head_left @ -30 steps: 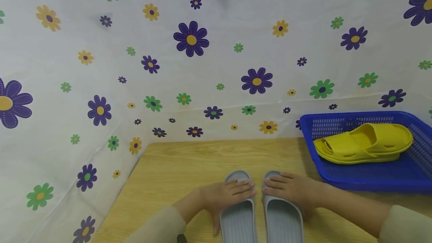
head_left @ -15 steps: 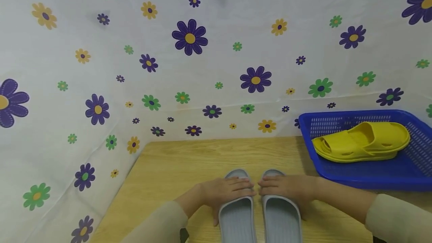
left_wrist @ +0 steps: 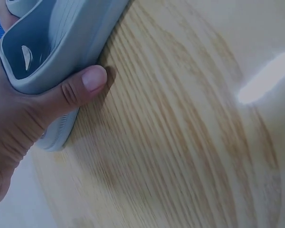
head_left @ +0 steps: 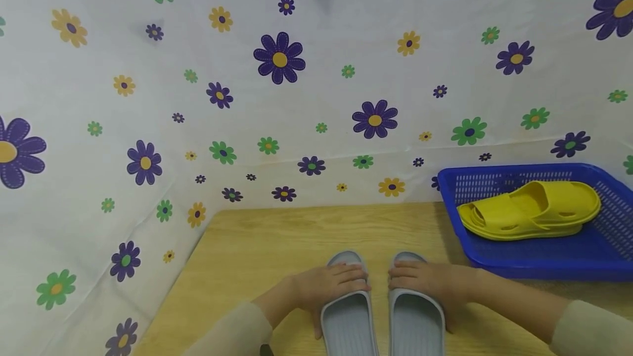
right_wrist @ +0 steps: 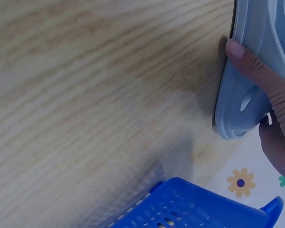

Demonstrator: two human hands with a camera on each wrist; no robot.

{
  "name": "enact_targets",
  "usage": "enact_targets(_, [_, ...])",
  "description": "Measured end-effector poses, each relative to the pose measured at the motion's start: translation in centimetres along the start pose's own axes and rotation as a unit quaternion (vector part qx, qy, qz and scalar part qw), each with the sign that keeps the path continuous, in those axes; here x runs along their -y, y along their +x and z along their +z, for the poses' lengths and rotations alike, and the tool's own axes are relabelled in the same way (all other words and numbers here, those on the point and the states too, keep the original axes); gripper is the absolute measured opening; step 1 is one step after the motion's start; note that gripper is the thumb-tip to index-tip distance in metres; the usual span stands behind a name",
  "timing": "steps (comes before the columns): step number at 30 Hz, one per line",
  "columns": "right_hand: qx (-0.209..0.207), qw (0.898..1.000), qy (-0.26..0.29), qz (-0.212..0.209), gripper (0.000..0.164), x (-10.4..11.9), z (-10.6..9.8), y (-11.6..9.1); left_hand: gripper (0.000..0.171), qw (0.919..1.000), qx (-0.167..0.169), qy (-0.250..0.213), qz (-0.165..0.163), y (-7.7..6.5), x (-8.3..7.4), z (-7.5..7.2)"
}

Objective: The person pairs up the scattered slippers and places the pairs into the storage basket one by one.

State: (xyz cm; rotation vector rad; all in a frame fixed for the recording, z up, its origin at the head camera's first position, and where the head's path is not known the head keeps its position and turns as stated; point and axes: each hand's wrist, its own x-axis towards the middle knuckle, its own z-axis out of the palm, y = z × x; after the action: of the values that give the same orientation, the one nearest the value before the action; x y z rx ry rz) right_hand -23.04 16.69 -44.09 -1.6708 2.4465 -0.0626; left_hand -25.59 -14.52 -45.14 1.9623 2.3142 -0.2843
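Two grey slippers lie side by side on the wooden table, toes pointing away: the left slipper (head_left: 348, 326) and the right slipper (head_left: 418, 326), with a narrow gap between them. My left hand (head_left: 327, 288) grips the left one over its toe strap, fingers across the top. In the left wrist view the thumb (left_wrist: 83, 85) presses against that slipper's outer side. My right hand (head_left: 434, 284) holds the other slipper the same way. Its thumb (right_wrist: 254, 66) lies along the outer sidewall in the right wrist view. Both heels are cut off by the head view's lower edge.
A blue plastic basket (head_left: 544, 272) stands on the table at the right, holding yellow slippers (head_left: 529, 210). A white sheet printed with flowers (head_left: 279, 59) hangs behind and to the left. Wood-grain tabletop (head_left: 277, 229) extends behind the grey slippers.
The gap between the two grey slippers' toes has widened since half a second ago, the right one shifting rightward with my right hand. Both hands keep their grip.
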Motion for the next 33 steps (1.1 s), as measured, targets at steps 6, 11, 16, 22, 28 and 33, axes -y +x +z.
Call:
enact_targets(6, [-0.020,0.999,0.024,0.016,0.120,0.4,0.3,-0.8,0.136,0.9998,0.002,-0.013,-0.012,-0.6,-0.2,0.2])
enact_targets(11, [-0.030,0.998,0.040,0.034,0.121,0.7,1.0,-1.6,0.135,0.9997,-0.016,-0.013,-0.015,-1.0,-0.3,0.4])
enact_targets(16, [-0.062,0.998,0.031,0.010,0.122,0.5,1.6,-2.1,0.135,0.9995,-0.030,0.007,0.004,-1.0,-0.3,0.1])
enact_targets(22, [-0.090,0.996,0.018,-0.010,0.127,0.1,1.8,-2.2,0.139,0.9993,-0.022,0.024,0.015,-0.6,-0.1,0.0])
enact_targets(28, [-0.103,0.994,-0.001,-0.017,0.127,0.2,2.2,-2.3,0.133,0.9981,-0.058,0.003,0.018,-0.9,-0.1,0.5])
enact_targets(33, [-0.106,0.994,0.020,0.001,0.124,0.6,2.4,-2.8,0.131,0.9963,-0.083,-0.008,0.018,-1.1,-0.5,0.7])
